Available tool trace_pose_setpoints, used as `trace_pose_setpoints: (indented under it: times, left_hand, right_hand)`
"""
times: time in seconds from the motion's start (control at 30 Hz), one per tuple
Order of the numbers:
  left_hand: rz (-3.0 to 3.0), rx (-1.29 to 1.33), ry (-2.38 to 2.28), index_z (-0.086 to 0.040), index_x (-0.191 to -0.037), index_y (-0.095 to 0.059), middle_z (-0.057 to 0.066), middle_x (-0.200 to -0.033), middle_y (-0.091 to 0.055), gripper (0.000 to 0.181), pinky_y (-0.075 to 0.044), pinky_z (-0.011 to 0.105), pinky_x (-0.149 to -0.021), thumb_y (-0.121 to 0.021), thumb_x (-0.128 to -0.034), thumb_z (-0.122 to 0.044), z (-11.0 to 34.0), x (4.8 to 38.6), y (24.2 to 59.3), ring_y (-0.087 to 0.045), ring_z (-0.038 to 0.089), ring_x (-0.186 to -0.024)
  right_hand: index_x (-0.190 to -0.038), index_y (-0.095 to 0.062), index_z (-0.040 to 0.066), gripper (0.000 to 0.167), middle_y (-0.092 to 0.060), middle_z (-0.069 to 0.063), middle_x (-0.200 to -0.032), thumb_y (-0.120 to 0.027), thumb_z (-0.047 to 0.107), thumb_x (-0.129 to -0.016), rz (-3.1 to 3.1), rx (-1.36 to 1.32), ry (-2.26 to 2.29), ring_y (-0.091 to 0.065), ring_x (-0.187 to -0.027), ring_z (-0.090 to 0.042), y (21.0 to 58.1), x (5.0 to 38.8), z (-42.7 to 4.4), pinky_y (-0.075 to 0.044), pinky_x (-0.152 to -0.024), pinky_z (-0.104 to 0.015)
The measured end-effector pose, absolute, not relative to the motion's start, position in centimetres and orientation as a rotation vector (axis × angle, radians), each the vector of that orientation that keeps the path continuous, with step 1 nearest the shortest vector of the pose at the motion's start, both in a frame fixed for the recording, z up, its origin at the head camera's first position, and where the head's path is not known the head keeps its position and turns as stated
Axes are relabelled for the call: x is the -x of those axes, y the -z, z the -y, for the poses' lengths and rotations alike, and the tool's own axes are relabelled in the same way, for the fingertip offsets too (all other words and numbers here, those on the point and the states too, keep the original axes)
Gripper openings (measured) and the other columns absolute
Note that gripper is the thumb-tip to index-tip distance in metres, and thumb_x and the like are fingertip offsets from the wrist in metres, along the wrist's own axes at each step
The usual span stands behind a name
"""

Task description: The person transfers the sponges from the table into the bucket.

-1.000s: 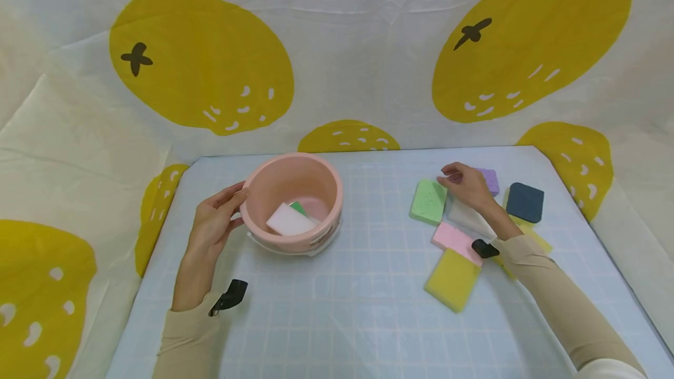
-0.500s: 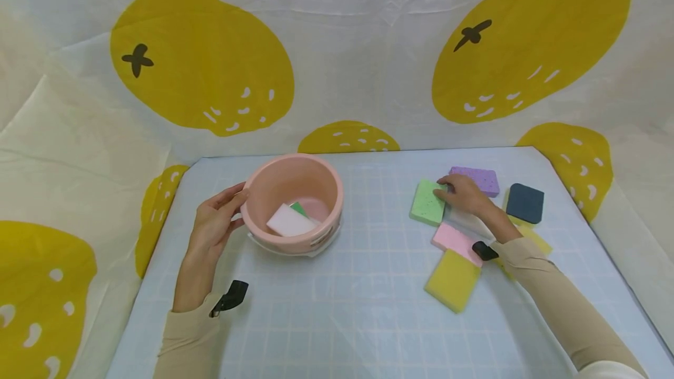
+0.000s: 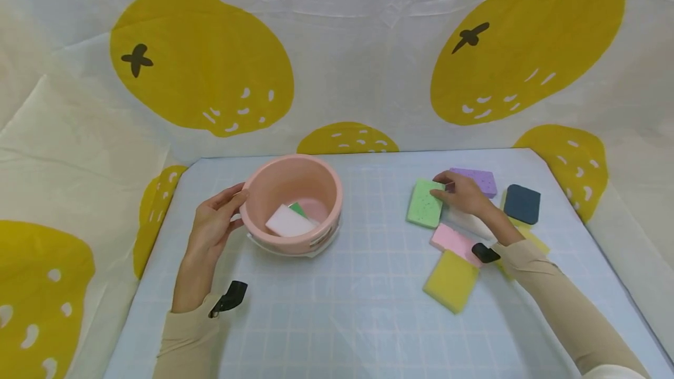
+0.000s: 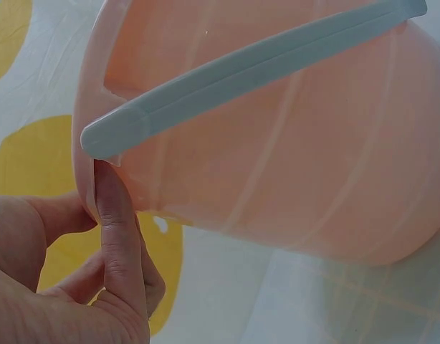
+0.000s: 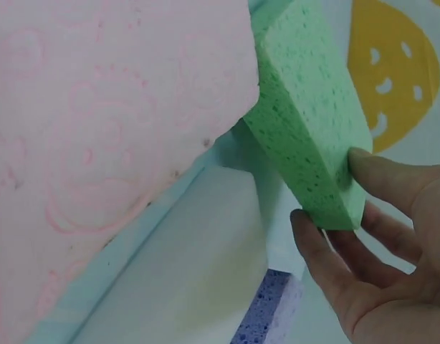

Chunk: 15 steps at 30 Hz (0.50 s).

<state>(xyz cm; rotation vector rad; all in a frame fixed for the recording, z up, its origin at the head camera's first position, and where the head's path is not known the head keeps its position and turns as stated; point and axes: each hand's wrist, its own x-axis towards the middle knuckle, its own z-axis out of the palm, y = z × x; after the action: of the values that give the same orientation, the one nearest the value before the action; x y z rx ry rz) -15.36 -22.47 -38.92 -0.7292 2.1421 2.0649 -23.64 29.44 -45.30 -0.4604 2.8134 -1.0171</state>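
Green sponge [image 3: 423,206]: sitting way right of the pink bucket [image 3: 284,185]
Right hand [image 3: 466,195]: thumb and fingers pinching its end
Left hand [image 3: 210,221]: gripping the bucket's rim
Bucket insides: white block [image 3: 286,222], green bit [image 3: 298,209] lying there

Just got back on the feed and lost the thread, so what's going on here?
A person's left hand pinches the rim of a pink bucket, which has a white block and a green piece inside. Their right hand pinches one end of a green sponge; whether it is off the table is hard to tell. A purple sponge, a pink sponge, a yellow sponge and a dark pad are outside the bucket.
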Motion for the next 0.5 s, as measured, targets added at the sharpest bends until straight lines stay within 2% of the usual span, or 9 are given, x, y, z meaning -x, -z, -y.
trace_pose_setpoints:
  times: [0.27, 0.5]
  left_hand:
    - [-2.135, 0.722, -2.067, -0.020, -0.143, -0.062, 0.000, -0.132, -0.063, 0.055, -0.058, 0.020, -0.078, -0.076, -0.0940, -0.041, 22.6, 15.2, 39.0, -0.061, 0.014, -0.105]
    - [-2.127, 0.731, -2.079, -0.020, -0.143, -0.063, 0.001, -0.134, -0.062, 0.055, -0.058, 0.020, -0.077, -0.076, -0.0938, -0.040, 22.6, 15.3, 39.0, -0.061, 0.015, -0.105]
  right_hand:
    - [-0.125, -0.067, -0.005, 0.036, -0.066, -0.024, -0.124, -0.073, 0.018, -0.098, -2.758, 0.437, 1.050, -0.063, -0.114, -0.042, 43.6, 23.2, -29.8, -0.052, -0.098, -0.054]
    - [-0.131, -0.066, 0.001, 0.043, -0.064, -0.020, -0.132, -0.073, 0.027, -0.098, -2.647, 0.370, 1.139, -0.062, -0.118, -0.035, 42.4, 23.3, -30.0, -0.053, -0.094, -0.036]
